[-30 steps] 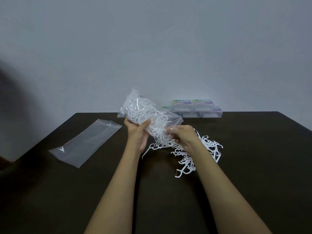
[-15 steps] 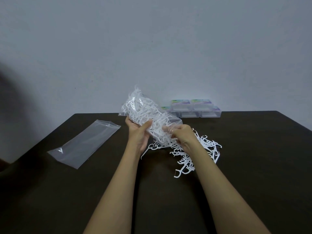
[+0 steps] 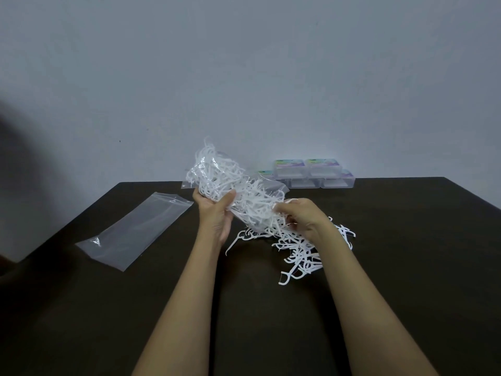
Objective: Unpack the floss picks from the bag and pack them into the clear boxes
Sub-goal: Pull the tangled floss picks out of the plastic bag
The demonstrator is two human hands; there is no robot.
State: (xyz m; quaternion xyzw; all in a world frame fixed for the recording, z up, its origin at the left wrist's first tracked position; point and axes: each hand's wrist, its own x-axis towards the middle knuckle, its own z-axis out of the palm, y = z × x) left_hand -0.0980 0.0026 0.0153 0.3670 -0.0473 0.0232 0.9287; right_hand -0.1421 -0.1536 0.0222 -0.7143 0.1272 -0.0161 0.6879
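Our left grip (image 3: 214, 215) holds the floss-pick bag (image 3: 244, 194); our right grip (image 3: 303, 217) pinches its near end above loose picks (image 3: 298, 253).

— Where do we find the floss picks (image 3: 217, 172)?
— We see white ones crammed in the clear bag (image 3: 271, 187), raised and tilted, its lower end toward a loose tangled pile (image 3: 301, 248) lying on the dark table (image 3: 406, 240).
— And the clear boxes (image 3: 311, 175)?
— We see them stacked in two tiers at the table's far edge, with coloured labels on top.
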